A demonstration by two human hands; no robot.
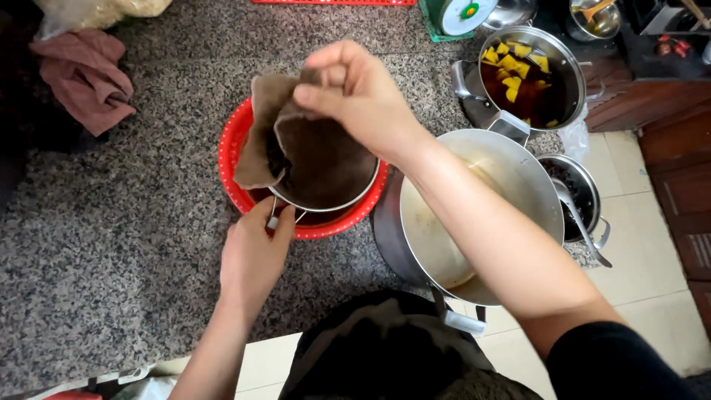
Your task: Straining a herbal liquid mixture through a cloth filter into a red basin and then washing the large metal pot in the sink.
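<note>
Brown cloth (315, 152) draped over a metal strainer (326, 201), inside a red basin (235, 141) on the speckled worktop (111, 222). Strainer handle pointing toward the person, long axis running near to far. Right hand (355, 92) pinching the cloth's top edge; left hand (255, 248) gripping the strainer handle. Just right, a large steel pot (511, 178) tilted, pale liquid at its bottom. Beyond, 1 pot (529, 74) of dark liquid with yellow chunks; 1 smaller pot (585, 185) with dark contents and a ladle. Pink rag (85, 74) far left.

A speckled granite floor (133, 222) carries a red basin (235, 141), with a large steel pot (511, 178) just beside it and a pink cloth (85, 74) well apart.
</note>
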